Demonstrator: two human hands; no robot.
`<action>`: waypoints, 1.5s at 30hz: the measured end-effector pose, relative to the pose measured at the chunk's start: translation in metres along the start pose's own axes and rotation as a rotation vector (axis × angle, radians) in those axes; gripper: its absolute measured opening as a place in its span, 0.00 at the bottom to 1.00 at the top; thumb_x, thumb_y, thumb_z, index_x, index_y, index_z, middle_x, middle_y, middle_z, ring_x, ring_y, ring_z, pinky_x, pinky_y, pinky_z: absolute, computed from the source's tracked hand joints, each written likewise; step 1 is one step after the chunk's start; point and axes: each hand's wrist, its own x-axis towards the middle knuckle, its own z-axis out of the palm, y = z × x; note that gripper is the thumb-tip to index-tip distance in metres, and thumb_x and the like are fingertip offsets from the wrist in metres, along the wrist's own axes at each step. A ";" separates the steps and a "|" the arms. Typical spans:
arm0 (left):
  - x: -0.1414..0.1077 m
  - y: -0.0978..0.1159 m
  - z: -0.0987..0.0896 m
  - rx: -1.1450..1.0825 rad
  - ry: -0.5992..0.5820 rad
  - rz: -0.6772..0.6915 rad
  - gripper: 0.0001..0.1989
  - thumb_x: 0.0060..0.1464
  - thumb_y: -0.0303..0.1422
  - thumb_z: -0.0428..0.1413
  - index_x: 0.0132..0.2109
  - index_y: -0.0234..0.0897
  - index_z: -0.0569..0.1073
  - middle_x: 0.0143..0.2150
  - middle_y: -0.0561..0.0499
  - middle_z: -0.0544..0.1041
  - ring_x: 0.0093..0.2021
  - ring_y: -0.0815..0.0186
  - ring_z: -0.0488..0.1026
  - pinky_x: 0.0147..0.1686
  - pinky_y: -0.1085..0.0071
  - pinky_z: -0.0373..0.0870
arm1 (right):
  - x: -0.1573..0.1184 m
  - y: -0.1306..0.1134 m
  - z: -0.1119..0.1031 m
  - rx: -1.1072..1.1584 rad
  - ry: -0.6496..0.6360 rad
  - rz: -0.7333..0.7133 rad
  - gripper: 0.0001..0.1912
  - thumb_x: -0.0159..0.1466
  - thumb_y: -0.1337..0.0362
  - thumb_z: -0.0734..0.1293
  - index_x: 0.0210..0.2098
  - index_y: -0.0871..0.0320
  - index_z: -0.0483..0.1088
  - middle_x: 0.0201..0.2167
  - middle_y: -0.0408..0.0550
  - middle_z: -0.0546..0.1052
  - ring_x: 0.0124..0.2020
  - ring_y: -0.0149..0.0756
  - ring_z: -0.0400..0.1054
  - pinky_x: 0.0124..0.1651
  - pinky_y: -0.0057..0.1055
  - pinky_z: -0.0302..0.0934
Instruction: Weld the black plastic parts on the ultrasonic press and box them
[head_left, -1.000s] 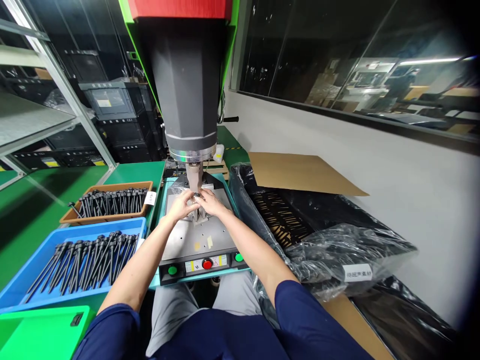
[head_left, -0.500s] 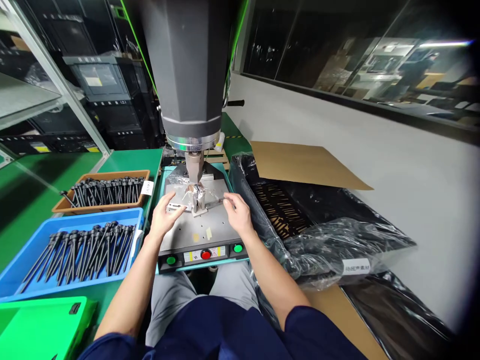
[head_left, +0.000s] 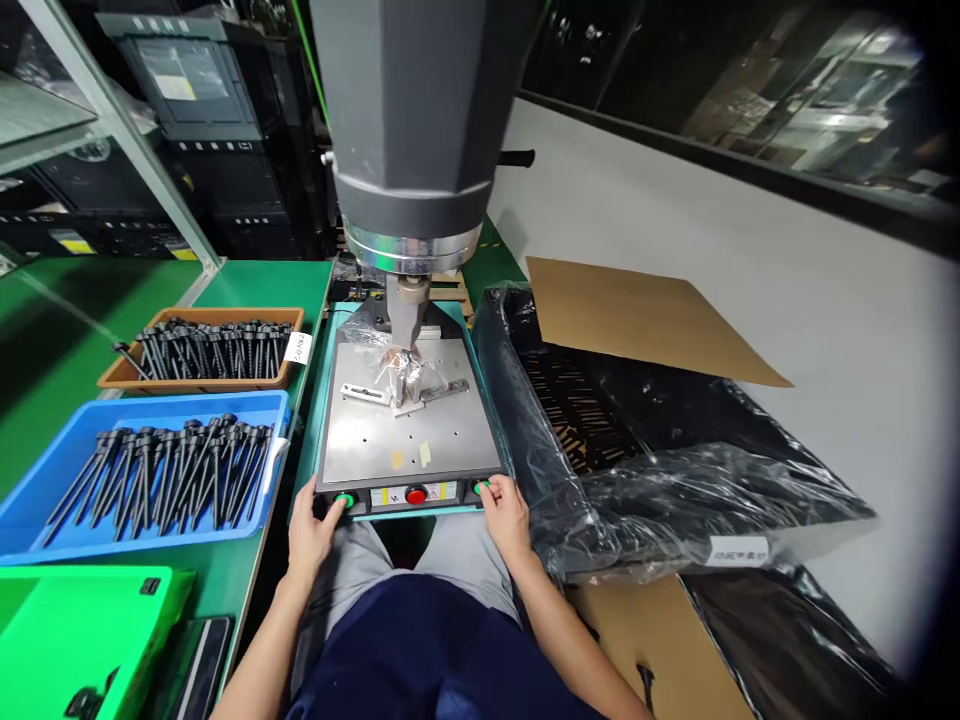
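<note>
My left hand point(head_left: 309, 535) is at the left front corner of the press base, its thumb on the left green button point(head_left: 344, 501) and its fingers spread along the side. At the opposite corner, my right hand point(head_left: 506, 518) has its thumb on the right green button point(head_left: 481, 488). Neither hand holds a part. Between them on the front panel sits a red button point(head_left: 415, 495). The metal tool tip point(head_left: 406, 325) of the machine head stands over a small fixture point(head_left: 407, 395) on the steel plate point(head_left: 390, 440). Clear plastic film wraps the fixture and hides any part in it.
Left, a brown tray point(head_left: 202, 385) and a blue tray point(head_left: 274, 408) hold many black stemmed parts. A green tray point(head_left: 67, 630) is nearer. Right, a plastic-lined box point(head_left: 559, 520) contains dark parts beneath a cardboard sheet point(head_left: 652, 310). The grey machine head point(head_left: 420, 130) hangs above.
Both hands have come back from beside the fixture to the two green buttons on the front panel. The camera view has tilted down.
</note>
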 end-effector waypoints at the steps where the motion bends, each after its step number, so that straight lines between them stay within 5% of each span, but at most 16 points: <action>1: 0.001 -0.002 -0.001 -0.026 -0.023 0.009 0.32 0.55 0.47 0.57 0.63 0.41 0.63 0.61 0.41 0.67 0.62 0.50 0.65 0.61 0.51 0.62 | -0.002 0.003 0.000 0.004 -0.010 -0.014 0.15 0.64 0.51 0.61 0.39 0.56 0.68 0.32 0.51 0.74 0.34 0.42 0.70 0.39 0.39 0.67; 13: 0.004 0.002 -0.013 -0.191 -0.070 -0.033 0.32 0.51 0.45 0.61 0.60 0.40 0.66 0.59 0.43 0.70 0.59 0.53 0.68 0.56 0.56 0.69 | -0.007 0.016 -0.001 0.014 -0.086 0.011 0.18 0.62 0.46 0.63 0.34 0.55 0.66 0.30 0.49 0.73 0.29 0.41 0.71 0.36 0.38 0.67; 22: 0.012 0.055 -0.018 -0.202 0.200 -0.010 0.24 0.55 0.44 0.57 0.56 0.39 0.70 0.55 0.43 0.72 0.53 0.55 0.73 0.55 0.55 0.70 | -0.006 0.015 -0.003 0.151 -0.053 0.116 0.19 0.60 0.47 0.65 0.36 0.56 0.68 0.30 0.50 0.76 0.31 0.42 0.73 0.36 0.37 0.68; 31: 0.034 0.091 0.014 -0.447 -0.055 0.002 0.19 0.55 0.43 0.57 0.50 0.36 0.73 0.50 0.42 0.76 0.50 0.56 0.75 0.53 0.56 0.71 | -0.005 -0.003 -0.009 0.291 -0.032 0.122 0.17 0.61 0.48 0.65 0.36 0.57 0.68 0.28 0.48 0.75 0.29 0.39 0.72 0.33 0.34 0.68; 38: 0.044 0.122 0.021 -0.516 -0.189 0.085 0.14 0.56 0.41 0.56 0.44 0.37 0.75 0.48 0.43 0.77 0.50 0.58 0.74 0.51 0.57 0.71 | 0.000 -0.025 0.000 0.424 -0.077 0.119 0.17 0.61 0.48 0.66 0.36 0.56 0.67 0.27 0.46 0.74 0.27 0.37 0.71 0.31 0.34 0.69; 45: 0.071 0.163 0.021 -0.707 -0.332 0.184 0.16 0.53 0.38 0.60 0.48 0.39 0.74 0.62 0.40 0.67 0.57 0.56 0.69 0.49 0.60 0.71 | 0.010 -0.050 0.014 0.501 -0.136 0.096 0.18 0.59 0.47 0.67 0.35 0.56 0.67 0.24 0.44 0.72 0.24 0.36 0.70 0.29 0.34 0.69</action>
